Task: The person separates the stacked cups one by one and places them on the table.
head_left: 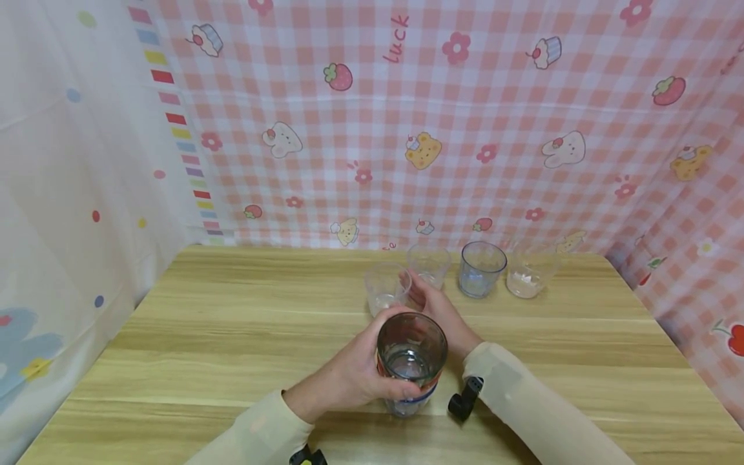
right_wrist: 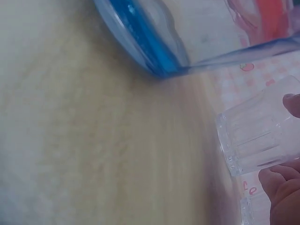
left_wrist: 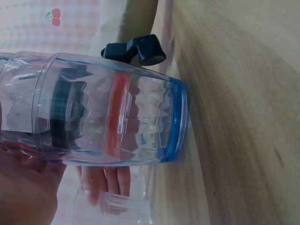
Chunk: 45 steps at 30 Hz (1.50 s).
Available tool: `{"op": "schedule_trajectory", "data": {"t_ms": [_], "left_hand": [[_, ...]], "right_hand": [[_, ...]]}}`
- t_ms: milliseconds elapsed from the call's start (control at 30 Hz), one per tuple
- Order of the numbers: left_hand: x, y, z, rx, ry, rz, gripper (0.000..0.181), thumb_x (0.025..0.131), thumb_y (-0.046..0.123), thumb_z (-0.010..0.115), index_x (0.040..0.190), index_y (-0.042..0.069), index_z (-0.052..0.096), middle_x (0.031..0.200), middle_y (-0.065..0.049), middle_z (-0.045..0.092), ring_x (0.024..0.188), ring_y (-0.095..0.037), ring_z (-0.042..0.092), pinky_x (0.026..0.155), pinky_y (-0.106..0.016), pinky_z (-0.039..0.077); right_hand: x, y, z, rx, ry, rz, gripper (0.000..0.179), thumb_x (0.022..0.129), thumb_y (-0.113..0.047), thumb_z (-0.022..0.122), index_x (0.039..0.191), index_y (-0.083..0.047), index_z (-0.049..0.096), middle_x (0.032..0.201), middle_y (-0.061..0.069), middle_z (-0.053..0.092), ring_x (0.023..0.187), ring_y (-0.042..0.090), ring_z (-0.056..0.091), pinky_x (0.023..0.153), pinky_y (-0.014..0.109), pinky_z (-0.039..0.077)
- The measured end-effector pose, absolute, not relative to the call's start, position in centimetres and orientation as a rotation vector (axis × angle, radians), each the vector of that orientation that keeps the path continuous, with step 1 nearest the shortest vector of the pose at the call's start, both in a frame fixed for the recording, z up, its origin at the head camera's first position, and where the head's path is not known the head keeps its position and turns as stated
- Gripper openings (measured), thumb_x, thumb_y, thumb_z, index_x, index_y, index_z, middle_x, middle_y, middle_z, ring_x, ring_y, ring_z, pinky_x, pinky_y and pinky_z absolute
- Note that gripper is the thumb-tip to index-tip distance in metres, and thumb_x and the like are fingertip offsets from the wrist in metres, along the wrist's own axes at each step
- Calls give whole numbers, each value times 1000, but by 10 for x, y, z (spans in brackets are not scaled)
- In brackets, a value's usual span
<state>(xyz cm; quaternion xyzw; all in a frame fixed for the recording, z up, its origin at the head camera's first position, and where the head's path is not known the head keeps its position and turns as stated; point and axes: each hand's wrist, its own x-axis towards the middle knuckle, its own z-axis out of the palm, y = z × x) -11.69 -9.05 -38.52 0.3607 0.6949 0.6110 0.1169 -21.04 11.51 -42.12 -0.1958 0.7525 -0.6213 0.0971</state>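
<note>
My left hand (head_left: 363,374) grips a stack of nested plastic cups (head_left: 411,345), thumb across the near side. The top cup is smoky grey; red and blue bands show lower down, and in the left wrist view the blue base (left_wrist: 176,119) is close to the tabletop. Beyond the stack, my right hand (head_left: 444,320) holds a clear cup (head_left: 385,284), with its fingers at the right side. The right wrist view shows this clear cup (right_wrist: 258,133) between thumb and fingers. In the head view, the right thumb is hidden.
Behind the right fingertips stands another clear cup (head_left: 433,258). To its right are a bluish cup (head_left: 482,268) and a clear, faintly pink cup (head_left: 527,274). The wooden table (head_left: 232,336) meets a pink checked cloth (head_left: 372,116) at the back.
</note>
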Motion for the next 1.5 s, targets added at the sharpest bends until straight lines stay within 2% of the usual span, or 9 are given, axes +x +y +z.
{"op": "schedule_trajectory", "data": {"t_ms": [133,333,533,633,867,1300,1500], "left_hand": [[-118,-90,-385,1066,2023,1792,98,88,50,90,162,18,33,154,-7,57,138,-17,60,122,-33,47],[-117,-90,-384,1103,2031,1793,104,88,52,88,163,9,31,155,-8,56,139,-18,59,122,-33,47],[-116,-90,-383,1123,2056,1796,93,89,48,89,159,15,38,152,-8,59,138,-17,61,121,-34,48],[-116,-90,-385,1098,2048,1800,96,88,53,88,160,14,37,152,-8,59,137,-17,61,121,-33,49],[-116,-91,-386,1075,2030,1807,109,86,59,87,164,8,30,153,-9,59,137,-17,61,120,-32,49],[-117,-89,-385,1121,2004,1836,103,87,57,88,160,10,34,150,-11,59,135,-17,62,118,-34,51],[-116,-89,-386,1098,2016,1831,100,86,59,88,159,15,36,150,-11,59,135,-18,62,119,-34,51]], "right_hand": [[-215,110,-422,-537,2199,-1874,85,102,8,66,170,4,14,176,26,24,163,42,27,130,55,31],[-218,101,-420,-410,1957,-2044,83,105,13,57,172,-1,9,179,23,15,165,42,20,126,54,39],[-217,95,-421,-511,2278,-1859,87,104,0,68,172,-2,14,177,24,24,161,41,32,129,53,35],[-218,93,-422,-534,2361,-1798,87,105,-6,69,172,-3,13,176,23,27,160,39,34,129,52,34],[-221,90,-421,-570,2357,-1764,85,109,-10,64,173,-5,9,178,22,23,163,40,30,131,53,31],[-229,88,-419,-628,2417,-1713,86,110,-18,65,173,-6,8,178,22,21,162,39,32,130,54,33],[-231,84,-423,-593,2361,-1754,82,113,-17,59,174,-7,5,180,22,17,164,39,27,133,54,28]]}}
